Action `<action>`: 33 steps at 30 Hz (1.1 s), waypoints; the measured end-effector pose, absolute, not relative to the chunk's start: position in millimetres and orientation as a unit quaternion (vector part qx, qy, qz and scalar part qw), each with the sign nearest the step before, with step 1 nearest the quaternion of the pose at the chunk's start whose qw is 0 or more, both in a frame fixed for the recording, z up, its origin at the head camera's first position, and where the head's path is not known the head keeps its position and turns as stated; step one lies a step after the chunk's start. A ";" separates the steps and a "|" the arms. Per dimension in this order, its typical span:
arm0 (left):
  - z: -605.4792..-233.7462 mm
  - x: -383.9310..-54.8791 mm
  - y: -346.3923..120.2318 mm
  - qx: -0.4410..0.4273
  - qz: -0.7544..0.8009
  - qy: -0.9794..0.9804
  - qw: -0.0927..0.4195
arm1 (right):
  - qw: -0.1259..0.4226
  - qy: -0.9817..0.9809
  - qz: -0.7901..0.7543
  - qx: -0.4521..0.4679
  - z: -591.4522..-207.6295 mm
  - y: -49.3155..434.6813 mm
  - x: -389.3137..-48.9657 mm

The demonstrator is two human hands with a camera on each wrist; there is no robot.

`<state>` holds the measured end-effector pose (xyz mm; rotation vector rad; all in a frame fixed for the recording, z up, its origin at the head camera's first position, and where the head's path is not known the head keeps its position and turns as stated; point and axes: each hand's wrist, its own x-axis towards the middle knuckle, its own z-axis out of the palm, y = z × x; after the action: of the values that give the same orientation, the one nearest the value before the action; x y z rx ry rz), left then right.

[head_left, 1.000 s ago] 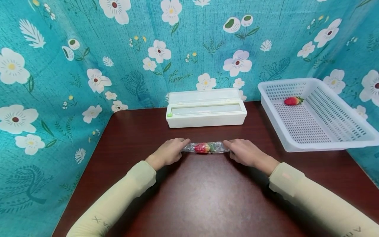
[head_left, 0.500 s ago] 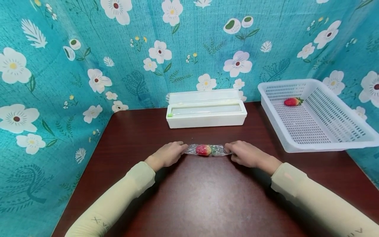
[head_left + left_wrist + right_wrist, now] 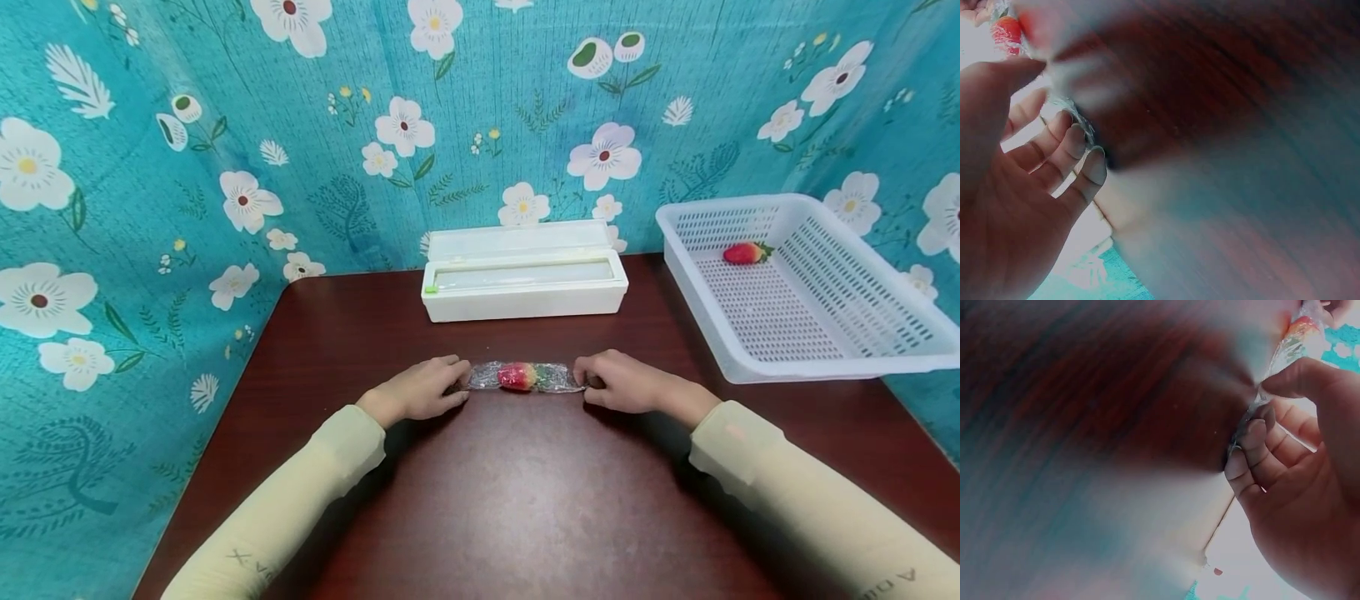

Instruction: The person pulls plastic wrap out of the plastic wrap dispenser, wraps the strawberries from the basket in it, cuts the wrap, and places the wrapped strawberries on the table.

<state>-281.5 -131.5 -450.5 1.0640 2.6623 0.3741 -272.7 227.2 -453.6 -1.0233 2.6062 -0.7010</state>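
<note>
- Many white flowers (image 3: 33, 167) on a teal cloth (image 3: 465, 92), from far left round behind the worktop (image 3: 517, 483).
- Pale left sleeve (image 3: 277, 500), from the bottom edge up to the wrist, over the dark, glossy worktop.
- Left hand (image 3: 416, 389) at the left end of the clear film (image 3: 558, 379), with fingers relaxed and only slightly bent, tips against the film, thumb apart from them.
- White box (image 3: 525, 302) farther back on the worktop, behind the film, with raised lid (image 3: 517, 242) and green tab (image 3: 431, 290) at its left end.
- Wrapped strawberry (image 3: 517, 377) between both hands, on its side on the worktop inside the crinkled film, red tip to the left, leaves to the right.
- Right hand (image 3: 626, 383) at the film's right end, with fingers curled in around it and thumb tip against it.
- Pale right sleeve (image 3: 817, 492), down to the bottom right corner.
- White slotted basket (image 3: 795, 321) at far right on the worktop, near the cloth, with a second strawberry (image 3: 744, 252) toward its back left corner, leaves to the right.
</note>
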 end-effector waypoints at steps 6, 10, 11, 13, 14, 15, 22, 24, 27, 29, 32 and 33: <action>-449.8 -279.5 -127.6 0.327 0.114 0.928 0.139 | 0.114 0.898 -0.266 -0.331 -453.5 224.4 -274.2; -450.0 -279.4 -123.2 0.327 0.083 0.934 0.121 | 0.110 0.915 -0.245 -0.302 -454.6 219.7 -274.6; -449.7 -279.3 -122.3 0.325 0.072 0.935 0.119 | 0.112 0.919 -0.234 -0.295 -454.7 218.5 -274.4; -449.4 -279.7 -121.4 0.321 0.051 0.938 0.117 | 0.118 0.928 -0.212 -0.283 -454.3 216.8 -273.7; -449.3 -280.0 -121.3 0.319 0.043 0.940 0.116 | 0.118 0.931 -0.203 -0.279 -453.8 216.2 -273.4; -448.9 -280.3 -121.5 0.316 0.035 0.941 0.118 | 0.119 0.934 -0.194 -0.275 -453.2 215.8 -272.9; -443.5 -281.6 -126.9 0.299 0.023 0.946 0.126 | 0.104 0.943 -0.170 -0.266 -449.5 219.0 -269.9; -443.3 -281.3 -128.9 0.295 0.022 0.947 0.128 | 0.101 0.943 -0.168 -0.268 -449.2 220.9 -269.0; -443.4 -280.4 -131.8 0.292 0.021 0.946 0.136 | 0.092 0.943 -0.159 -0.277 -450.9 223.5 -266.3; -442.4 -280.3 -133.2 0.292 0.025 0.945 0.146 | 0.083 0.942 -0.149 -0.288 -452.6 224.9 -264.2; -439.3 -282.4 -133.6 0.289 0.031 0.942 0.168 | 0.064 0.941 -0.127 -0.307 -453.3 226.4 -261.5; -437.0 -283.1 -133.2 0.288 0.032 0.941 0.176 | 0.059 0.940 -0.120 -0.314 -451.9 226.9 -260.9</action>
<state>-283.1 -133.2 -437.0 0.8150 2.6644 0.0908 -260.9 226.9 -451.9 -0.9513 2.8463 -0.3637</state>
